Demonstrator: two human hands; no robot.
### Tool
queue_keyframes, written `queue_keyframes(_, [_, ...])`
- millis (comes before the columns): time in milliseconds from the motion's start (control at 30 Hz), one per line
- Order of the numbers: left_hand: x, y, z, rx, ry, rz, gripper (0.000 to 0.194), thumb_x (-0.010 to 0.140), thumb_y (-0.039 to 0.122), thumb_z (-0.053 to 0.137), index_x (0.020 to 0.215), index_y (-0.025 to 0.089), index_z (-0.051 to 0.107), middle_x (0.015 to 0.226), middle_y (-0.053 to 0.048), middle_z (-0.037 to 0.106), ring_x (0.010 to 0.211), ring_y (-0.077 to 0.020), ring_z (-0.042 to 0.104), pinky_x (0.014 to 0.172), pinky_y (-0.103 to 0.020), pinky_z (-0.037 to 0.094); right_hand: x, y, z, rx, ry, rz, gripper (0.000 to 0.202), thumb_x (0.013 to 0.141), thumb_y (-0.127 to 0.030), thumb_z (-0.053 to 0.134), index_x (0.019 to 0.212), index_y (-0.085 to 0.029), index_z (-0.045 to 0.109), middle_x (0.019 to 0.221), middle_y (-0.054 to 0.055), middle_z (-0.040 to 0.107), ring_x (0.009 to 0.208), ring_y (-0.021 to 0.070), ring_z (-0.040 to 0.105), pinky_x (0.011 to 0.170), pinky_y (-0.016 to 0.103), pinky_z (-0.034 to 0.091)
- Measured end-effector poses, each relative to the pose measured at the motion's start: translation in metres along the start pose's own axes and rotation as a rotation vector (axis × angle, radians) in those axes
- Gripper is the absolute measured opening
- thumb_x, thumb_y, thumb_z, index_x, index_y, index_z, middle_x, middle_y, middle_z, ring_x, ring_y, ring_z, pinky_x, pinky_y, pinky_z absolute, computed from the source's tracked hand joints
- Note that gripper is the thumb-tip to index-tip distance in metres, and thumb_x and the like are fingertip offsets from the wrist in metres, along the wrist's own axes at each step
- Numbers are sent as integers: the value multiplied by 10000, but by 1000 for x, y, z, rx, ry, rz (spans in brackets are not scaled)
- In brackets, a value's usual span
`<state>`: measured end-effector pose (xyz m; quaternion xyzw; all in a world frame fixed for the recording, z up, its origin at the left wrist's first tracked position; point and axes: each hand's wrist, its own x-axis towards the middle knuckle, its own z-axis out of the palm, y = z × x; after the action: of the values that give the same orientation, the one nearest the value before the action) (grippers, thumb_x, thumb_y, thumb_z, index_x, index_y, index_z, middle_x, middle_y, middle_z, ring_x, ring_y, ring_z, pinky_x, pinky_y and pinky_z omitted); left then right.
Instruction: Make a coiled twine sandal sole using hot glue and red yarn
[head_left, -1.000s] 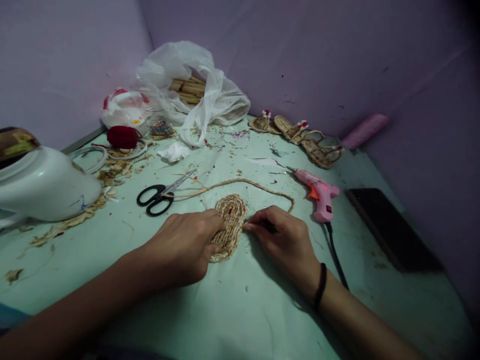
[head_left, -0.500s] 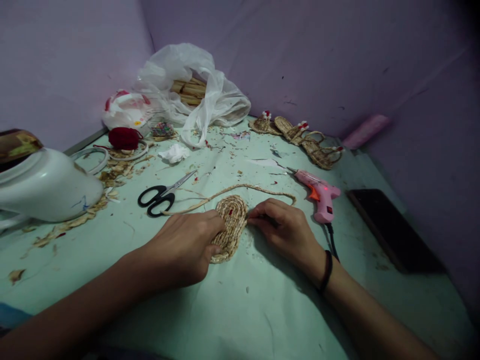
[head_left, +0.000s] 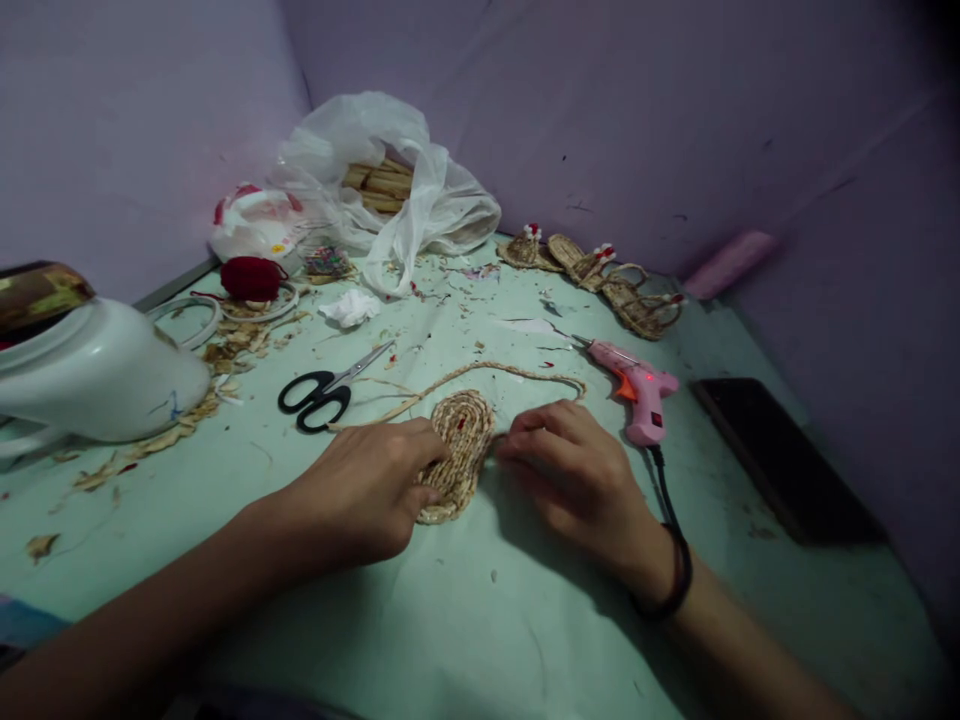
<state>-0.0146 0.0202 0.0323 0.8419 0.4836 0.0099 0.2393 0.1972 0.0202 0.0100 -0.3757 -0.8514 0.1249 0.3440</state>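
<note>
Dim light, purple walls (head_left: 637,120) meeting in a corner, green tabletop (head_left: 465,620)

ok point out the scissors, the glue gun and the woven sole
Scissors (head_left: 339,382), head view: where blades meet handles
Glue gun (head_left: 638,380), head view: pink body
Woven sole (head_left: 464,452), head view: middle of the coils

Room along the near bench (head_left: 487,630)
I see braid (head_left: 517,373), scissors (head_left: 325,390) and glue gun (head_left: 637,385) in the way farther back.

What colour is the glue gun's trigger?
Orange, on the pink glue gun; the trigger shows best in the head view, the only one.
</note>
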Motion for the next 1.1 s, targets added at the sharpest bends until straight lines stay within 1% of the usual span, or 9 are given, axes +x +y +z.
queue_keyframes(100, [-2, -1, 1, 7, 51, 22, 237, 786, 183, 443, 962, 236, 591, 857, -18, 622, 784, -193, 584, 685, -318, 432, -5, -7, 3, 113, -29, -30, 177, 773, -71, 519, 867, -176, 628, 835, 71, 628, 757, 184, 545, 639, 317, 442])
queue_keyframes(200, [-5, 0, 2, 44, 176, 61, 232, 790, 179, 438, 954, 211, 598, 834, -31, 625, 764, -187, 580, 658, -304, 434, -7, -9, 10, 81, -114, -33, 208, 784, -72, 504, 904, -171, 642, 870, 77, 641, 784, 194, 538, 665, 337, 434])
queue_keyframes(267, [-6, 1, 4, 57, 235, 138, 211, 798, 171, 437, 911, 194, 613, 845, -46, 623, 792, -185, 571, 669, -295, 433, -6, -9, 13, 56, -151, -18, 217, 785, -72, 500, 902, -175, 650, 866, 74, 646, 785, 198, 529, 676, 347, 426])
queue_keyframes(400, [-3, 2, 9, 30, 199, 312, 201, 824, 166, 432, 855, 193, 629, 815, -42, 617, 796, -174, 554, 682, -284, 426, -5, -9, 14, 34, -166, 11, 229, 772, -62, 507, 891, -189, 657, 867, 70, 649, 793, 201, 519, 693, 350, 412])
queue_keyframes(533, [0, 2, 12, 37, 178, 354, 178, 818, 162, 444, 817, 207, 616, 772, -25, 590, 751, -166, 533, 636, -280, 407, -5, -10, 14, 25, -170, 24, 221, 770, -64, 509, 879, -185, 658, 857, 68, 646, 790, 201, 513, 698, 352, 398])
queue_keyframes(767, [0, 8, 11, 194, 96, 312, 113, 763, 113, 434, 764, 170, 532, 781, -45, 557, 724, -185, 498, 622, -306, 401, -5, -9, 16, 29, -179, 55, 118, 776, -136, 567, 852, -173, 650, 835, 58, 634, 790, 199, 517, 708, 354, 384])
queue_keyframes(933, [1, 17, 12, 290, 67, 203, 128, 712, 81, 430, 773, 173, 494, 784, -52, 541, 728, -194, 503, 604, -305, 406, -5, -9, 16, 24, -175, 75, 109, 767, -142, 576, 842, -179, 646, 849, 53, 641, 792, 200, 518, 711, 353, 381])
queue_keyframes(1033, [5, 15, 14, 286, 108, 128, 147, 705, 72, 416, 788, 174, 483, 784, -52, 532, 706, -190, 514, 584, -300, 402, -4, -10, 16, 18, -185, 83, 108, 770, -147, 575, 838, -182, 650, 847, 50, 644, 788, 197, 515, 705, 352, 379])
queue_keyframes(1100, [7, 12, 15, 218, 175, 114, 130, 735, 79, 394, 766, 173, 478, 787, -53, 528, 694, -180, 516, 588, -296, 405, -4, -11, 17, 15, -189, 92, 107, 770, -148, 578, 838, -181, 652, 839, 46, 644, 784, 196, 514, 702, 352, 378])
